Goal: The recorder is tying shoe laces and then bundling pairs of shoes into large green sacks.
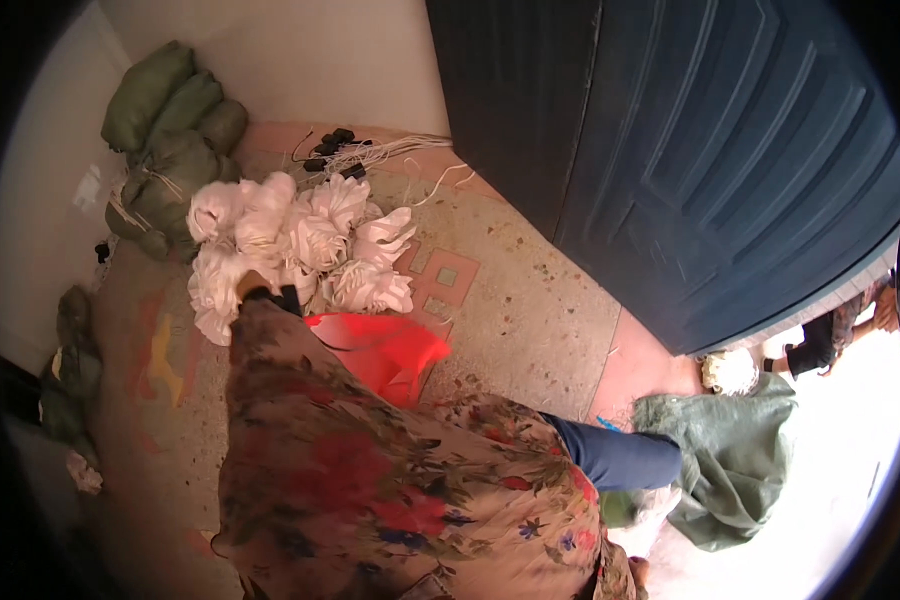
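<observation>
My left arm, in a floral sleeve, stretches out to a pile of white pleated cloth bundles (320, 240) on the floor. My left hand (251, 284), with a dark band at the wrist, is against the near bundles; its fingers are hidden. Beside that forearm, a bright red plastic bag (385, 350) shows partly from behind the sleeve. Low at the right, my right hand (638, 570) peeks out past the floral cloth, close to a pale plastic bag (650, 515). Too little of it shows to make out its fingers.
Stuffed green sacks (165, 150) lean against the left wall. Black pieces with white cords (345, 155) lie behind the bundles. A dark blue door (710, 170) stands at the right. Beyond a green sack (735, 460), another person's arm (820, 345) is near a white bundle (730, 372).
</observation>
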The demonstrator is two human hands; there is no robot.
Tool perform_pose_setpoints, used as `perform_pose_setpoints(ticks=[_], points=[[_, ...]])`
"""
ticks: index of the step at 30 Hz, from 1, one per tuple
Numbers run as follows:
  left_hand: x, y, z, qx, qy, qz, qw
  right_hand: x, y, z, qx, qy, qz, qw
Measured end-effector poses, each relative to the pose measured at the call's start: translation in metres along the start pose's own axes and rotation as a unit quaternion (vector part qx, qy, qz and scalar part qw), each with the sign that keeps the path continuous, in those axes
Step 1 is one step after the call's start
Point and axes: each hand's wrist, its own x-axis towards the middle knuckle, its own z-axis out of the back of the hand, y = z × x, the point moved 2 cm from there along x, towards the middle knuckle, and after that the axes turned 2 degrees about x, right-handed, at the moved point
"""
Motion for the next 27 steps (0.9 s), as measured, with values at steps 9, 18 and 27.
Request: perform_pose_setpoints(ticks=[9,18,27], points=[[0.08,-0.222,-0.077,0.012,-0.091,-0.262,0.961,-0.058,-0.011,-0.015,-0.123,-0.052,0.091,0.987],[-0.13,-0.492,0.054,-0.598,0.316,-0.386,0.627,-0.133,0.022,0.004,0.154,-0.279,-0.153,0.935],[-0.455,-0.49,0.002,-0.312,0.259,-0.79,0.459,-0.151,0.048,-0.003,0.12,-0.345,-0.207,0.908]])
